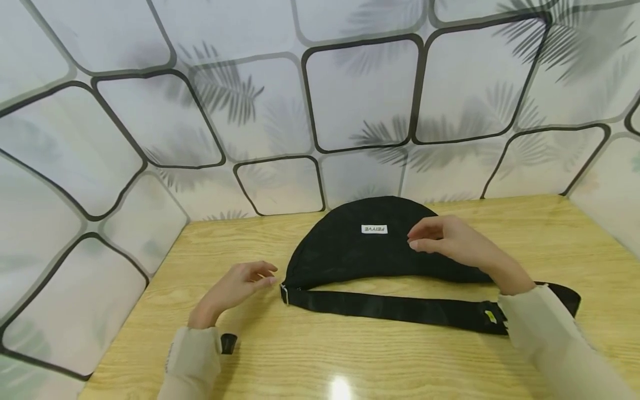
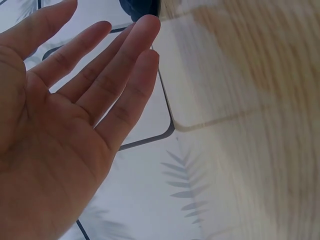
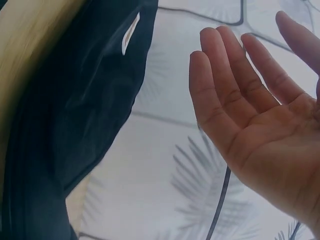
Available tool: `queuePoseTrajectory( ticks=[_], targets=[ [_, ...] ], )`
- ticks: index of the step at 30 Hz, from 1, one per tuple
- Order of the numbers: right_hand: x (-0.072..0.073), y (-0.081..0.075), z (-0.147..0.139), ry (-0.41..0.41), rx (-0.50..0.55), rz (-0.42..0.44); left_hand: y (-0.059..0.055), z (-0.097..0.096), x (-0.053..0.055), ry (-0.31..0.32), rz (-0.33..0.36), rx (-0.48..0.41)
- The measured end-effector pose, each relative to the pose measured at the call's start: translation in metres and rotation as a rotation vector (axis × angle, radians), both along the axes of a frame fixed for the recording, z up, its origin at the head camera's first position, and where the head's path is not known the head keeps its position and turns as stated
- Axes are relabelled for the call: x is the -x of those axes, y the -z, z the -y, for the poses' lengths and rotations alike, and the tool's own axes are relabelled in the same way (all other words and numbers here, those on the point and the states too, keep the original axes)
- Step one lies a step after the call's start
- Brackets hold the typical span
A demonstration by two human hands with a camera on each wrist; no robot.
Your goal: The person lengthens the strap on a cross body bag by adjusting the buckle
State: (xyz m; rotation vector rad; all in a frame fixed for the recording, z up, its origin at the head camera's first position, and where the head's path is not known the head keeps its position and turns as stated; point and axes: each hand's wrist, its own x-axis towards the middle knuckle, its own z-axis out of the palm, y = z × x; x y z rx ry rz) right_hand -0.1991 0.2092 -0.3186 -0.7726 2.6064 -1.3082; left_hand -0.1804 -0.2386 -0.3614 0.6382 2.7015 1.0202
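we see strap (image 1: 390,308) nearest, left hand (image 1: 239,286) loose and empty just left of it, bag (image 1: 345,250) just beyond it, long axis roughly along it, and right hand (image 1: 457,243), also loose and empty, past it too, nearer the bag's middle.

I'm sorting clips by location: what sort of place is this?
Probably an indoor work nook, perhaps arranged for filming: a wood-grain tabletop, a leaf-patterned backdrop along its back and sides, and a black bag lying there.
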Motion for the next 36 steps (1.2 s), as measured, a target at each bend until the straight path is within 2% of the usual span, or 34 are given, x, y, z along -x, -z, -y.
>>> queuePoseTrajectory(
  ticks=[11,19,28,36],
  targets=[
    [0.007,0.005,0.027,-0.082,0.070,0.105,0.001,-0.001,0.001,0.028,0.029,-0.038],
    [0.013,0.013,0.049,-0.146,0.068,0.171,0.006,-0.001,-0.003,0.027,0.092,-0.104],
    [0.014,0.019,0.071,-0.192,0.076,0.248,0.008,0.001,-0.003,0.051,0.097,-0.111],
    [0.017,0.026,0.089,-0.238,0.087,0.317,0.010,0.000,0.000,0.062,0.132,-0.147]
  ],
)
